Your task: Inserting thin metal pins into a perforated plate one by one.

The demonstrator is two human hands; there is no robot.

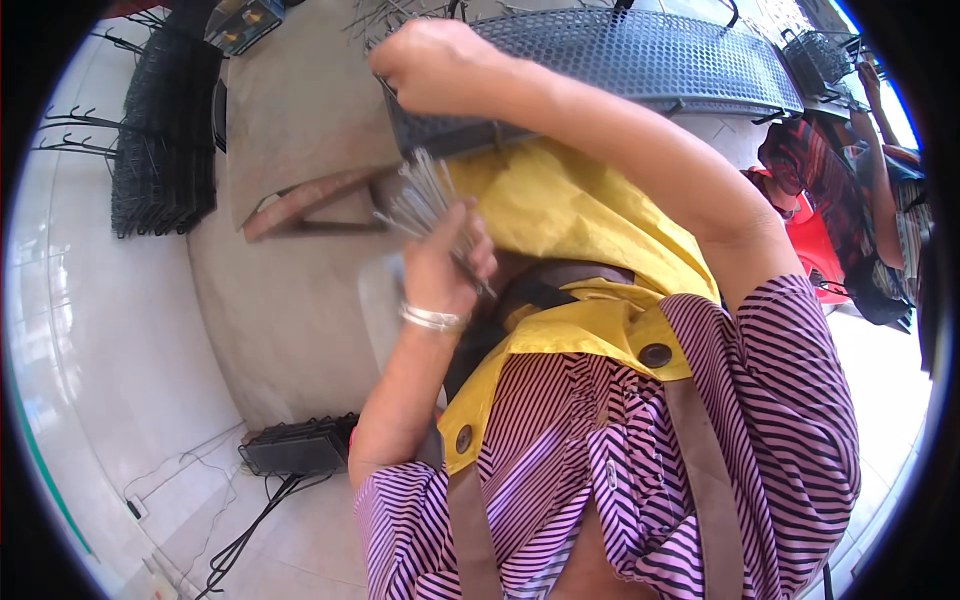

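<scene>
My left hand [445,255], with a white band at its wrist, is closed round a bundle of thin silvery metal rods [418,195]. The rods fan out above its fingers, slightly blurred. My right arm reaches across to the far left end of a dark perforated metal panel [640,60]. There my right hand [435,65] is curled closed; whatever its fingers hold, if anything, is hidden. The panel stretches away to the right in front of me, beyond my yellow apron [570,205].
More thin rods [400,15] lie scattered beyond the panel. Stacked black wire racks [165,140] stand at far left, a brown angled frame [310,200] nearer. A black slotted metal piece [300,445] lies at lower left. Another person [850,190] is at the right, near a red chair [815,245].
</scene>
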